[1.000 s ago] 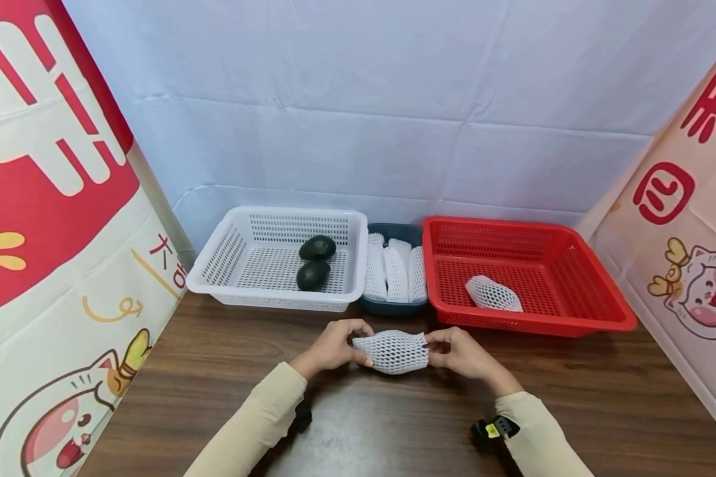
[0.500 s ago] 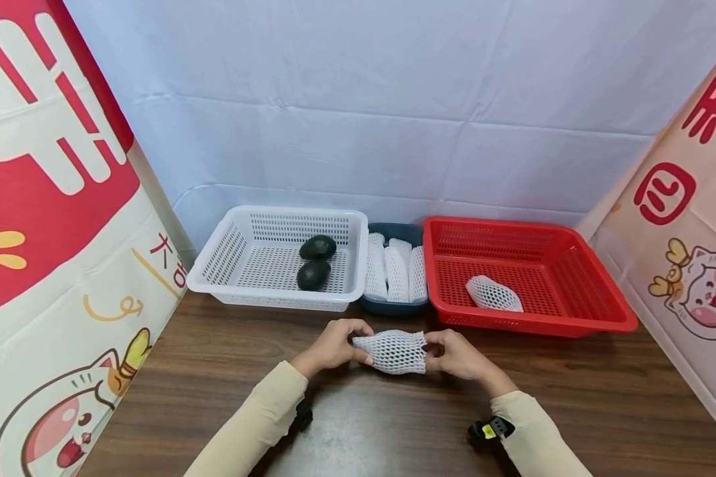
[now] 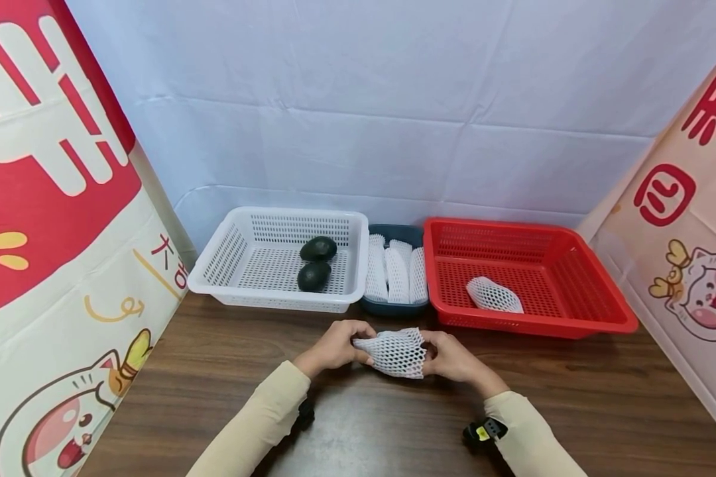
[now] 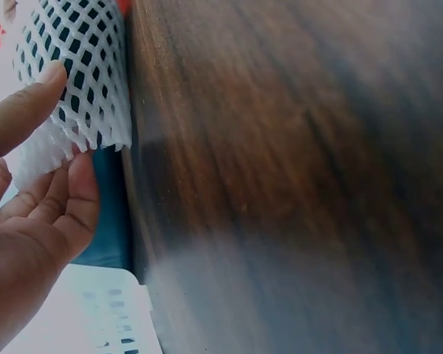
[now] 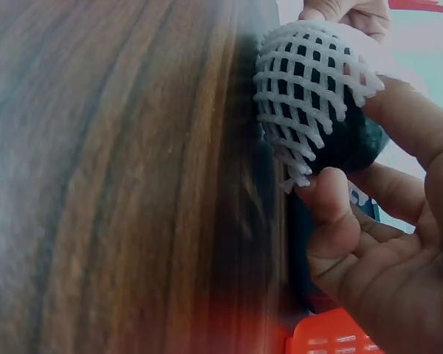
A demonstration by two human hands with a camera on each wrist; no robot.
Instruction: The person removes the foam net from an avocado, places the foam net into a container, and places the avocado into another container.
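Observation:
Between the two hands, in front of the baskets, is an avocado (image 5: 352, 144) in a white foam net sleeve (image 3: 396, 354). My left hand (image 3: 336, 343) holds the sleeve's narrow, gathered end, its thumb lying over the mesh in the left wrist view. At the other end, my right hand (image 3: 453, 358) pinches the sleeve's open rim. The right wrist view shows the avocado's dark end bare at that opening, with the right fingers (image 5: 406, 110) close around it. Mesh covers the rest of the fruit.
A white basket (image 3: 211, 287) holds two bare avocados (image 3: 319, 248). Beside it, a dark blue container (image 3: 394, 309) carries several foam nets (image 3: 397, 275). The red basket (image 3: 585, 326) at the right contains one netted avocado (image 3: 494, 295). Brown wooden table (image 3: 346, 430) lies beneath.
My right hand has shifted slightly left, and the sleeve's right end has drawn in and flared wider. The left hand keeps its place on the narrow end.

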